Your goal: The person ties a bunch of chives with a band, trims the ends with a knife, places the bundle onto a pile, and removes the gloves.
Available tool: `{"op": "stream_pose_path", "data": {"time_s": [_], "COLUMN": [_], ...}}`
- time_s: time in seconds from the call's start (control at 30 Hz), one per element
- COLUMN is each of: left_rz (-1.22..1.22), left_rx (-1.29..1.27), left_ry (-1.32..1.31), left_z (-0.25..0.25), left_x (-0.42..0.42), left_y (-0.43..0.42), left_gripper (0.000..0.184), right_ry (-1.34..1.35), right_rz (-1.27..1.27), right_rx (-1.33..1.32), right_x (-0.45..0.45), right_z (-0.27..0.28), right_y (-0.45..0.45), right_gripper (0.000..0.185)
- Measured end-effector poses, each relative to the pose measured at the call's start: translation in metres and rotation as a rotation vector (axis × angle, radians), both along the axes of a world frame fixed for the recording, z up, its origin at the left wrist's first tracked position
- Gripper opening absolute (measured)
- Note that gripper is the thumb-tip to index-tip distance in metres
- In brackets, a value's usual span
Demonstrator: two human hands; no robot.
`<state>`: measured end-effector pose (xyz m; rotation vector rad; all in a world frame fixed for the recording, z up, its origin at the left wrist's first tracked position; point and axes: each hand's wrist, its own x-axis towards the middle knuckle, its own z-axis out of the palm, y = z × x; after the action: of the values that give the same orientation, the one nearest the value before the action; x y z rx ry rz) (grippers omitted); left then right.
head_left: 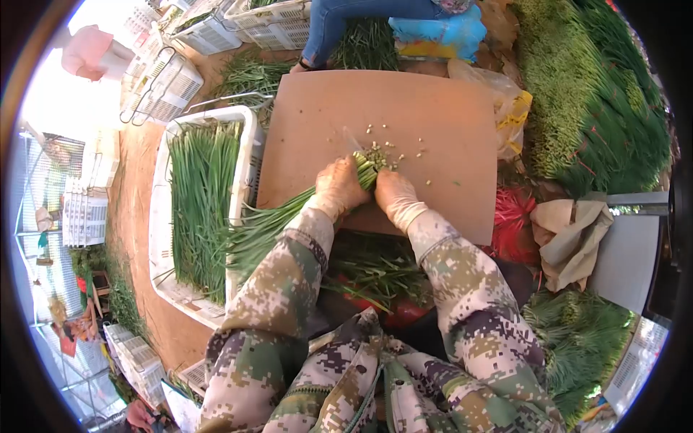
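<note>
My left hand (341, 185) is closed around a bunch of flowering chives (278, 222), whose long green stems trail down to the left past my sleeve. The bud end of the bunch points up and away over a brown board (317, 108). Beside it, my right hand (395, 193) has its fingers bent in against the lower right of the bud end; exactly what they pinch is hidden. Several loose pale buds (386, 144) lie scattered on the board around the tips.
Left of the board stands a white crate (157, 209) filled with laid-out green stems (206, 209). A large heap of budded stems (556, 86) lies at the right. Red ties (511, 224) and brown paper (570, 242) sit near the board. Across it is another person's leg (336, 32).
</note>
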<state>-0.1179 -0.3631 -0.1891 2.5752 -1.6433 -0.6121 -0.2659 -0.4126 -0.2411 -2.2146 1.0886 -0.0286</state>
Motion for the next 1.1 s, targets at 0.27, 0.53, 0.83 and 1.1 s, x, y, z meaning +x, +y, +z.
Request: {"op": "stream_pose_path", "data": {"time_s": [0.27,0.53,0.83,1.1], "left_rz": [-0.025,-0.061,0.031,0.044], "left_rx": [0.045,0.045,0.074,0.12], "left_ry": [0.026,0.01,0.041,-0.02], "left_z": [0.008,0.019,0.012,0.007], "left_x": [0.001,-0.005,0.011,-0.004], "left_y": [0.002,0.039,0.031,0.035], "left_gripper": [0.076,0.077,0.072,0.08], "right_ry": [0.117,0.115,-0.048,-0.014], "right_rz": [-0.09,-0.073,-0.256,-0.232], "right_rx": [0.067,0.052,0.106,0.05], "right_x": [-0.007,0.016,-0.065,-0.052], "right_z": [0.012,0.008,0.032,0.022], "right_y": [0.001,-0.029,0.036,0.073], "right_gripper": [0.019,0.025,0.034,0.029]}}
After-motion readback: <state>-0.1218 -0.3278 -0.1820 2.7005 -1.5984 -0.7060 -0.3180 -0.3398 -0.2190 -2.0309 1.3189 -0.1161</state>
